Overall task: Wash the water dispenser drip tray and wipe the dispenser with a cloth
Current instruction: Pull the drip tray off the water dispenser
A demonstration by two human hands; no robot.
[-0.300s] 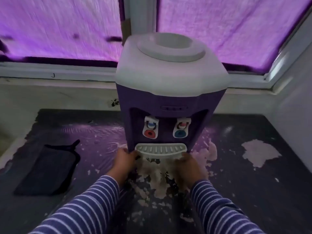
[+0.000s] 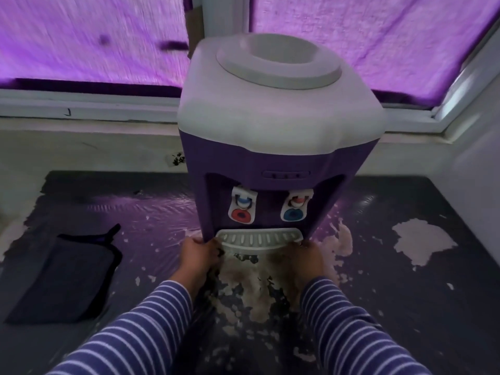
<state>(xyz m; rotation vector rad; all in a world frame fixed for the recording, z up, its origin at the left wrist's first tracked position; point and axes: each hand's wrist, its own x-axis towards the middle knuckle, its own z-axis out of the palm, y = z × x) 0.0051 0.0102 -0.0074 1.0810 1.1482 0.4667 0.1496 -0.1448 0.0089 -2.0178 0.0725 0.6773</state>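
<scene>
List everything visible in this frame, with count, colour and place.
counter: 1, dark covering, peeling in pale patches
water dispenser: 1, purple body, white top, centre of counter
drip tray: 1, white, front of dispenser's base
taps: 2, white with red and blue parts, above drip tray
cloth: 1, dark, flat on counter, left
curtains: 2, purple, along the back
sleeves: 2, blue-and-white striped, bottom
left hand: 1, grips drip tray's left end
right hand: 1, grips drip tray's right end

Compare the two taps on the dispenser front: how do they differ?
The left tap has a red lever below; the right tap has a blue one. The knob above is bluish on the left tap, reddish on the right tap. Both have white housings of the same shape, level above the drip tray.
</scene>
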